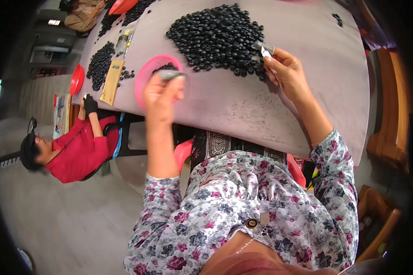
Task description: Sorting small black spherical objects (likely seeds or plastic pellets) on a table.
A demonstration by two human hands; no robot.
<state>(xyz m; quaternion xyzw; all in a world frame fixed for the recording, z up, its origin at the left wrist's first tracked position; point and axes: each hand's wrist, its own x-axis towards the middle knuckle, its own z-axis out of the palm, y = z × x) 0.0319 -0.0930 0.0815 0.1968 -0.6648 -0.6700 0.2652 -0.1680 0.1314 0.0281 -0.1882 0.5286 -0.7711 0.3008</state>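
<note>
Above the pink basin [139, 85], here was the left hand [162, 91], blurred but with thumb and fingers closed around a grey piece [170, 74]; what that piece was could not be told. Its long axis ran roughly sideways across the fingertips, and which end was the front, the smear wouldn't say. Over to the right hand [285, 68], at the right edge of the big black pile [218, 39]: fingertips pinching a small silvery piece [264, 47], its long axis slanting, the far end pointing up and left toward the pile. Both hands full, then!

The step in hand looked like handling small pieces between pile and basin; the next move, by my reading, called for a steady pinch on the right and a careful left over that rim.

Further out, the black bits were small and rounded, hollow ends facing every which way, with no shared axis. More lay in the basin, partly hidden by the left hand. Left along the cloth-covered desk [248, 107] came a tan strip [111, 82] lying lengthwise away from the wearer, a smaller black heap [100, 66], a red bowl [77, 79], and, at the desk's left side, a co-worker in red [80, 151] wearing a dark glove [91, 104].
</note>
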